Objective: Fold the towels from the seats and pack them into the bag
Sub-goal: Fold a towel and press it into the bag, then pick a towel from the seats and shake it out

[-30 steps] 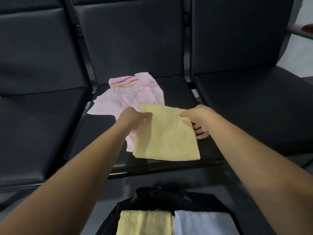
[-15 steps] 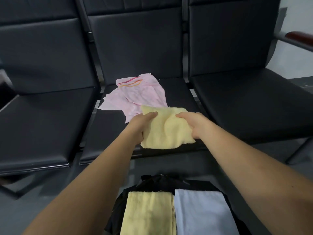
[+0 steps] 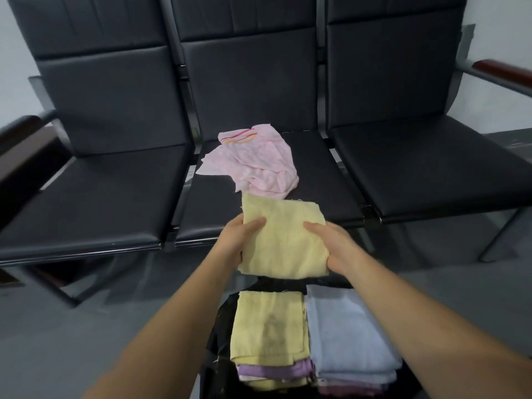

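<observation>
Between gripping fingers of left hand and right hand hangs a folded pale-yellow cloth towel. Uneven release could unfold it.

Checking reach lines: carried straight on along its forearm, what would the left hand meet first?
Left hand, gripping the folded yellow towel, would probably reach the pink towel on the middle seat; depth unclear.

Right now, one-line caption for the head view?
Left hand and right hand hold a folded yellow towel near the black bag; a crumpled pink towel lies on the middle seat.
</observation>
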